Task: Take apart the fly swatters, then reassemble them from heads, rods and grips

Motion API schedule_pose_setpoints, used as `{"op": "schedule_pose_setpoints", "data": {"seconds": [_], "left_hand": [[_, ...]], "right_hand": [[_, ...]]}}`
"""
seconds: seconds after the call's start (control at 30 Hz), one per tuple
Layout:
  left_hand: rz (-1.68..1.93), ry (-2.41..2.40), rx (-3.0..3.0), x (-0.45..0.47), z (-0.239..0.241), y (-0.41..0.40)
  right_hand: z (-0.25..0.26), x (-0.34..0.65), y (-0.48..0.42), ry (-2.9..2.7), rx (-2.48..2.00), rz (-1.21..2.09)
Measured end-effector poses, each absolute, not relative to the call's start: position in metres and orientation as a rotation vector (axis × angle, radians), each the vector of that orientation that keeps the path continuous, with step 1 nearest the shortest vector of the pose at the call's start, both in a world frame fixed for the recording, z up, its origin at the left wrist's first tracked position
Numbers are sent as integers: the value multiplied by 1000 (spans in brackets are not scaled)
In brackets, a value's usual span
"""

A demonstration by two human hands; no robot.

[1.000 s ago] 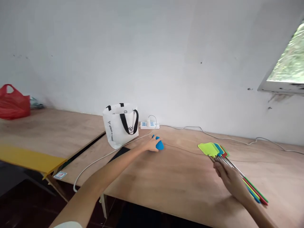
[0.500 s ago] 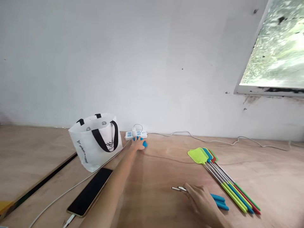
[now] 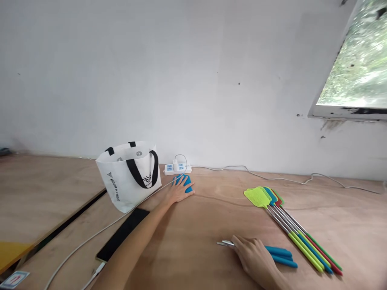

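My left hand (image 3: 177, 193) lies with its fingers spread over a blue mesh-like swatter head (image 3: 188, 180) near the wall, partly covering it. Closer to me, my right hand (image 3: 252, 257) is closed around several blue-handled fly swatter shafts; the blue handles (image 3: 279, 253) stick out to its right and silver metal tips (image 3: 223, 243) to its left. Whether those tips join the blue head cannot be seen. To the right, several fly swatters (image 3: 284, 217) lie side by side, with lime, blue, red and green heads and matching handles.
A white bag with black handles (image 3: 123, 185) stands at the left. A black phone (image 3: 122, 237) on a white cable lies before it. Behind my left hand, a power strip (image 3: 169, 169) with a plug sits against the wall. A dark gap (image 3: 69, 219) crosses the wooden tabletop.
My left hand has flattened and spread over the blue head, showing more of it. My right hand stays on the blue handles. The whole view has shifted slightly.
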State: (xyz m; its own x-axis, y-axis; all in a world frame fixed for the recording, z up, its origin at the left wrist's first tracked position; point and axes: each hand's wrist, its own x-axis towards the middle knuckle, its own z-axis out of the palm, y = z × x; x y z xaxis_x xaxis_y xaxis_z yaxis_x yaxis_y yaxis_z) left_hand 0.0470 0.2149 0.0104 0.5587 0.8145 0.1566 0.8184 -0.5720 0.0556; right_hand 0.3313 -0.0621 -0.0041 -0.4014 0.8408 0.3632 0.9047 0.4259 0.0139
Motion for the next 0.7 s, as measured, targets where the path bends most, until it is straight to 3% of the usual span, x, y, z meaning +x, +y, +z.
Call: {"op": "schedule_pose_setpoints", "data": {"seconds": [0.27,0.43,0.53,0.63,0.7], "left_hand": [[-465,-1171,-2866,54,25,157],[-941,-1288,-3320,84,21,88],[-1137,-1014,-3841,116,15,48],[-1617,-1034,-3972,140,12,27],[-1755,-1211,-4076,145,10,22]], "right_hand": [[30,314,-54,-2079,-1585,8],[74,297,-32,-1456,-1247,457],[89,279,-13,-1134,-906,742],[91,263,4,-982,-698,871],[87,259,13,-958,-676,899]]}}
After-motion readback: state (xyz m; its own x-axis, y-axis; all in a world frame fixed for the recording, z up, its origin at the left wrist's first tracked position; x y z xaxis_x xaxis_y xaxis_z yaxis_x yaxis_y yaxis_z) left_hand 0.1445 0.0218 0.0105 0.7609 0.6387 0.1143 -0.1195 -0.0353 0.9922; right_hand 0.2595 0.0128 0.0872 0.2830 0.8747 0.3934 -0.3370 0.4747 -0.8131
